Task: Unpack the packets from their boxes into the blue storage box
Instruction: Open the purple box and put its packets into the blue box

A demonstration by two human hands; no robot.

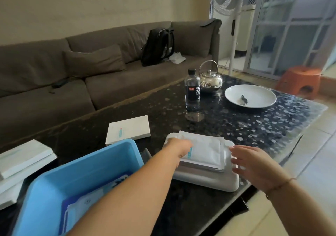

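A stack of white packets (205,152) lies on a white tray-like lid (209,181) near the table's front edge. My left hand (179,147) grips the stack's left edge, fingers curled over it. Just right of the stack, my right hand (252,163) hovers with fingers spread, its fingertips at the stack's right edge. The blue storage box (87,170) stands at the lower left, under my left forearm, with a few packets (85,203) lying in its bottom. One closed white box (128,131) lies behind the blue box. More white boxes (23,161) are stacked at the far left.
On the dark speckled table (245,126) stand a water bottle (192,90), a metal teapot (211,79) and a white plate (250,96). A brown sofa (72,72) with a black backpack runs behind. An orange stool (300,81) and a fan stand at the right.
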